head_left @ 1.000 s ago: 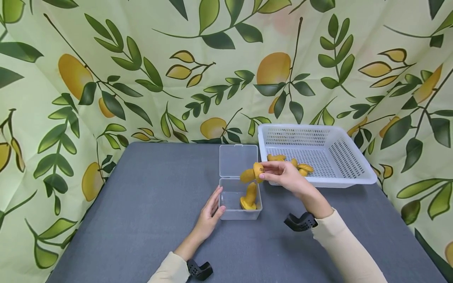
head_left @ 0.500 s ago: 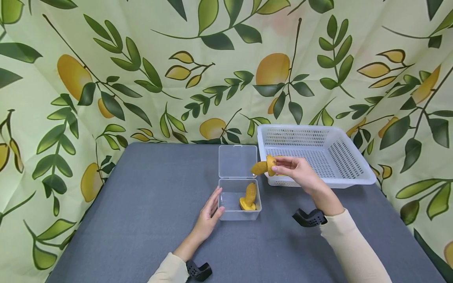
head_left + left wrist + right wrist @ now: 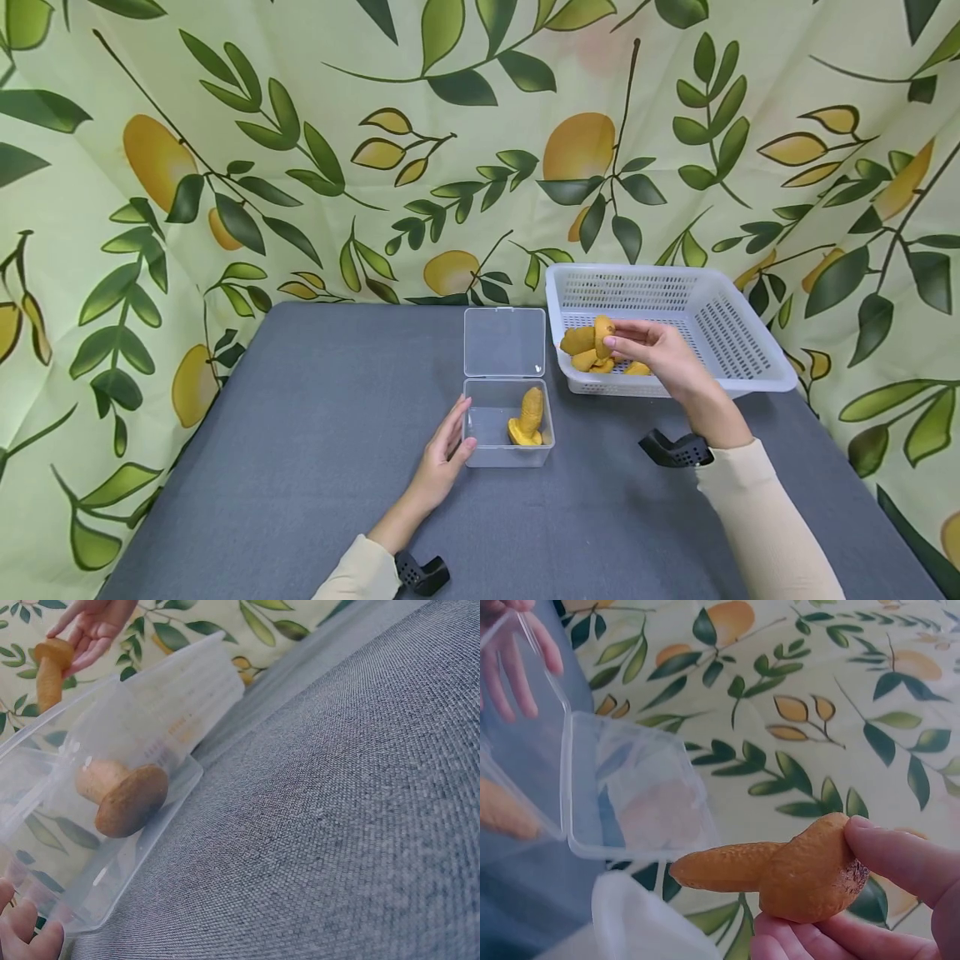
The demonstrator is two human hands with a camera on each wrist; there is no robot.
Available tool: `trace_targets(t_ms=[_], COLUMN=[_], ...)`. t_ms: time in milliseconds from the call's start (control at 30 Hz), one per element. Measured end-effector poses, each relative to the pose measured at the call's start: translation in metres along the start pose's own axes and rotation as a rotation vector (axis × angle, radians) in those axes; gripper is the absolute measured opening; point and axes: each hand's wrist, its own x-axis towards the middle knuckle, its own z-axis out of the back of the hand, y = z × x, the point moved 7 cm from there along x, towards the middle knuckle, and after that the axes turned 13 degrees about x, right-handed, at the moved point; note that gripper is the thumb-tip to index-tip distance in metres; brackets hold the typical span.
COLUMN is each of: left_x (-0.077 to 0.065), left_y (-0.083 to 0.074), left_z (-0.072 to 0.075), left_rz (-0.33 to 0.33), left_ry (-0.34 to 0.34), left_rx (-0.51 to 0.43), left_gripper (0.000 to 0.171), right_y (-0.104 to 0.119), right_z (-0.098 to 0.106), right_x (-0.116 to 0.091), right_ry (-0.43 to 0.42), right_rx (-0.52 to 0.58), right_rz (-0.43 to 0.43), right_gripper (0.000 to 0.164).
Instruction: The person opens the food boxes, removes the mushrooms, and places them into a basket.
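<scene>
My right hand (image 3: 663, 354) pinches a yellow-brown mushroom (image 3: 810, 866) by its cap, thumb on one side and fingers on the other. The stem points left, over the near left part of the white perforated basket (image 3: 750, 385). More mushrooms (image 3: 587, 361) lie in the basket below it, partly covered by the hand. My left hand (image 3: 438, 467) rests with extended fingers against the left wall of a clear plastic box (image 3: 510, 456). Inside that box, on its right side, is one mushroom (image 3: 529, 417), also visible through the wall in the left wrist view.
The box's hinged lid (image 3: 505, 342) lies folded back behind it, close to the basket's left side. A grey cloth (image 3: 337, 400) covers the table. Behind stands a leaf-and-fruit patterned curtain (image 3: 450, 167).
My right hand has moved right with the mushroom, from above the box's back right corner to over the basket. The left hand has stayed at the box.
</scene>
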Motion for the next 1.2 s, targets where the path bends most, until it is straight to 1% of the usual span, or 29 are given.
trace_targets(t_ms=[67,200,333,467,567,700,833,933,1033,1100,1200], left_x=[0.000,0.000,0.000,0.001,0.001,0.000,0.000,-0.001,-0.001,-0.001,-0.001], left_y=[0.000,0.000,0.000,0.001,0.000,0.001,0.002,0.002,0.003,0.003,0.003], left_z=[0.000,0.001,0.001,0.002,0.002,0.000,0.000,0.000,0.000,0.000,0.000], left_rz=[0.005,0.007,0.010,0.018,0.019,0.026,0.036,0.039,0.041,0.039,0.036], left_ry=[0.001,-0.002,-0.003,-0.004,-0.005,0.002,0.005,0.007,0.006,0.003,-0.001], left_rx=[-0.001,0.002,0.009,0.011,0.010,0.007,0.018,0.029,0.030,0.028,0.026], left_gripper=[0.055,0.055,0.055,0.055,0.055,0.055,0.055,0.055,0.055,0.055,0.055], right_y=[-0.002,-0.008,-0.016,-0.023,-0.027,-0.033,-0.041,-0.047,-0.052,-0.054,-0.057], right_z=[0.005,0.017,0.028,0.038,0.045,0.053,0.061,0.067,0.070,0.071,0.071], right_x=[0.002,0.006,0.009,0.012,0.014,0.017,0.021,0.023,0.027,0.030,0.033], right_ry=[-0.002,-0.019,-0.047,-0.084,-0.111,-0.157,-0.247,-0.335,-0.396,-0.413,-0.413], right_rx=[0.023,0.076,0.084,0.068,0.077,0.150,0.194,0.217,0.276,0.295,0.271], right_rz=[0.002,-0.044,-0.101,-0.130,-0.147,-0.170,-0.198,-0.207,-0.189,-0.173,-0.171], right_gripper=[0.059,0.063,0.069,0.074,0.077,0.080,0.084,0.085,0.080,0.075,0.065])
